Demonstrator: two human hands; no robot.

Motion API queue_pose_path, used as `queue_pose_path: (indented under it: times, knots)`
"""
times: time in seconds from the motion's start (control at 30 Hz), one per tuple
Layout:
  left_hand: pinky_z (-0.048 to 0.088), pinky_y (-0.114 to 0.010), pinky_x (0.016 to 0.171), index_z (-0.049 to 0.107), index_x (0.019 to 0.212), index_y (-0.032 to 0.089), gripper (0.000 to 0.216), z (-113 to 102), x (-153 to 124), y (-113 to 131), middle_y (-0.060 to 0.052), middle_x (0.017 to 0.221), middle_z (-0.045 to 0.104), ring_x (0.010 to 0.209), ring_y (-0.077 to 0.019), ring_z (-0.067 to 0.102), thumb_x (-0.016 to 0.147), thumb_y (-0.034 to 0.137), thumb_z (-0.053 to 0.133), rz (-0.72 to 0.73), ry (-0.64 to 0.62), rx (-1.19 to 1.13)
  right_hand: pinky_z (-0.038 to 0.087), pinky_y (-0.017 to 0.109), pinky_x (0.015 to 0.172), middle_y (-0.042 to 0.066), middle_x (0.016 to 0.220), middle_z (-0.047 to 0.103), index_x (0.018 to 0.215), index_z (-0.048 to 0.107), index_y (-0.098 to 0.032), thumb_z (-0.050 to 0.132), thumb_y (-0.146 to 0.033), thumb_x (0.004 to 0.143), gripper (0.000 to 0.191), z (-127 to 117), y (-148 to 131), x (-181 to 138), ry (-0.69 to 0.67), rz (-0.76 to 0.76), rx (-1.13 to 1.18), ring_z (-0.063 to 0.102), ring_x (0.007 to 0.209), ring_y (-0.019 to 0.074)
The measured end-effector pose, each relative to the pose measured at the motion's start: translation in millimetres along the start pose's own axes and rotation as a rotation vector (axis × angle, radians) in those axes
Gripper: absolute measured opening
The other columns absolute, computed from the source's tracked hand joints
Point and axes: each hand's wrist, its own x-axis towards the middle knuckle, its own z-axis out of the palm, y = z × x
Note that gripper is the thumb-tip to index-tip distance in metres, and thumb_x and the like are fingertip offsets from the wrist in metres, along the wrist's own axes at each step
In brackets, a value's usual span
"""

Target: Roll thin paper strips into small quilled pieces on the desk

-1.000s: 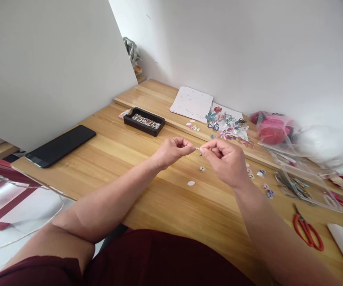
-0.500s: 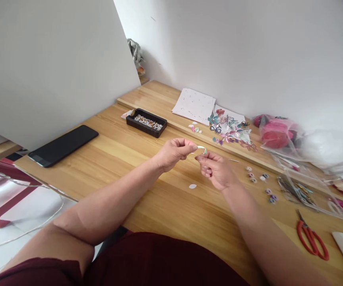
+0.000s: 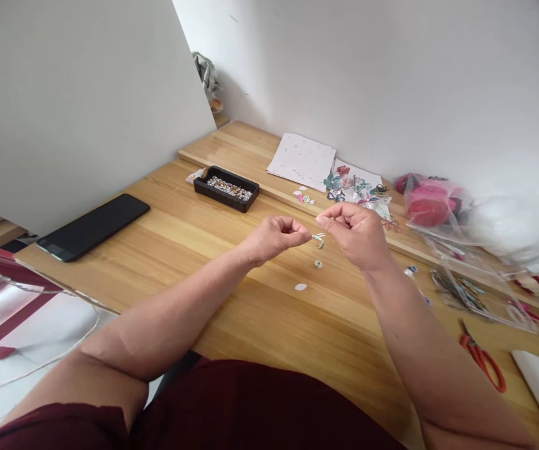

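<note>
My left hand (image 3: 279, 240) pinches a small green-and-white petal-shaped piece (image 3: 318, 240) that sticks out past the fingertips. To its right and slightly higher is my right hand (image 3: 357, 234), thumb and fingers pressed together; whatever lies between them is too fine to make out. Below the gap between the hands a small round bobbin (image 3: 318, 264) shows; I cannot tell whether it hangs or rests on the table. A pale oval petal (image 3: 301, 287) lies flat on the wood nearer to me.
A black tray of beads (image 3: 227, 189) and a phone (image 3: 95, 226) are at left. White papers (image 3: 301, 161), wire flowers (image 3: 367, 199) and loose petals (image 3: 305, 199) line the back. At right are bobbins (image 3: 410, 270), a clear box of tools (image 3: 466, 294) and red-handled scissors (image 3: 482, 359).
My right hand has moved up and right, away from the left fingertips. The bobbin has come into view beneath the hands. My left hand still pinches the green-and-white piece.
</note>
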Motion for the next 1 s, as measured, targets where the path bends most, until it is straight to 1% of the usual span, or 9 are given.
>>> queue_pose_path:
  times: [0.13, 0.27, 0.33, 0.43, 0.57, 0.67, 0.77, 0.87, 1.0]
  knots:
    - [0.021, -0.024, 0.052, 0.063, 0.075, 0.014, 0.039, -1.8, 1.8, -0.1, 0.005, 0.059, 0.047, 0.053, -0.0056, 0.033, 0.070, 0.048, 0.083, 0.001, -0.036, -0.065, 0.020, 0.025, 0.046, -0.004, 0.055, 0.049, 0.074, 0.070, -0.017, 0.080, -0.041, 0.070, 0.026, 8.4, 20.2, 5.8, -0.049, 0.236, 0.235, 0.030, 0.048, 0.0066]
    - [0.020, -0.024, 0.051, 0.064, 0.074, 0.013, 0.041, -0.8, 5.5, -1.2, 0.005, 0.059, 0.047, 0.052, -0.0049, 0.031, 0.065, 0.047, 0.086, 0.012, 0.025, -0.176, 0.018, 0.024, 0.043, -0.006, 0.054, 0.047, 0.070, 0.064, -0.019, 0.088, -0.044, 0.055, 0.038, 22.2, 29.3, -9.9, -0.057, 0.478, 0.497, 0.031, 0.043, 0.0053]
    - [0.021, -0.024, 0.052, 0.065, 0.074, 0.013, 0.042, -0.3, 6.8, -2.4, 0.004, 0.061, 0.050, 0.052, -0.0047, 0.032, 0.063, 0.047, 0.086, 0.019, 0.071, -0.197, 0.019, 0.024, 0.043, -0.007, 0.055, 0.047, 0.068, 0.061, -0.019, 0.089, -0.042, 0.055, 0.039, 27.6, 28.5, -21.8, -0.076, 0.526, 0.550, 0.030, 0.043, 0.0049]
    - [0.025, -0.024, 0.053, 0.064, 0.073, 0.013, 0.044, -0.4, 7.8, -4.4, 0.004, 0.062, 0.051, 0.054, -0.0049, 0.033, 0.062, 0.049, 0.086, 0.042, 0.155, -0.182, 0.022, 0.024, 0.046, -0.005, 0.056, 0.047, 0.068, 0.063, -0.018, 0.084, -0.041, 0.065, 0.031, 28.3, 19.5, -37.0, -0.113, 0.458, 0.470, 0.032, 0.046, 0.0058]
    - [0.027, -0.024, 0.055, 0.064, 0.073, 0.014, 0.045, -0.2, 7.0, -4.9, 0.005, 0.062, 0.052, 0.055, -0.0054, 0.034, 0.062, 0.052, 0.085, 0.054, 0.202, -0.085, 0.023, 0.026, 0.049, -0.004, 0.054, 0.043, 0.072, 0.068, -0.017, 0.075, -0.036, 0.078, 0.021, 16.2, -2.0, -40.1, -0.080, 0.215, 0.216, 0.032, 0.051, 0.0077]
    - [0.026, -0.024, 0.055, 0.063, 0.073, 0.014, 0.044, 1.0, 4.5, -2.6, 0.005, 0.061, 0.050, 0.055, -0.0056, 0.034, 0.064, 0.051, 0.084, 0.035, 0.134, -0.034, 0.021, 0.026, 0.048, -0.006, 0.052, 0.037, 0.074, 0.070, -0.018, 0.072, -0.032, 0.081, 0.016, 6.2, -11.4, -26.7, -0.017, 0.088, 0.102, 0.028, 0.050, 0.0077]
    - [0.024, -0.024, 0.054, 0.063, 0.074, 0.014, 0.042, 1.8, 1.6, 0.6, 0.005, 0.061, 0.049, 0.055, -0.0054, 0.034, 0.064, 0.048, 0.086, 0.016, 0.040, -0.026, 0.022, 0.026, 0.049, -0.006, 0.052, 0.038, 0.075, 0.070, -0.018, 0.073, -0.031, 0.081, 0.015, 1.6, -6.2, -7.6, 0.019, 0.027, 0.056, 0.027, 0.051, 0.0078]
    - [0.022, -0.024, 0.052, 0.064, 0.074, 0.014, 0.042, 1.5, 0.4, 2.7, 0.005, 0.060, 0.048, 0.054, -0.0054, 0.032, 0.064, 0.047, 0.086, 0.008, -0.006, -0.046, 0.023, 0.026, 0.049, -0.004, 0.055, 0.046, 0.075, 0.071, -0.018, 0.077, -0.035, 0.076, 0.017, 4.0, 7.6, 4.6, -0.010, 0.095, 0.157, 0.030, 0.051, 0.0079]
    - [0.020, -0.024, 0.051, 0.064, 0.074, 0.014, 0.042, 0.6, 2.7, 2.1, 0.005, 0.057, 0.046, 0.051, -0.0053, 0.031, 0.066, 0.049, 0.085, 0.013, -0.007, -0.136, 0.020, 0.025, 0.045, -0.005, 0.054, 0.048, 0.072, 0.068, -0.019, 0.086, -0.040, 0.062, 0.030, 15.1, 22.8, -1.4, -0.067, 0.370, 0.439, 0.032, 0.046, 0.0064]
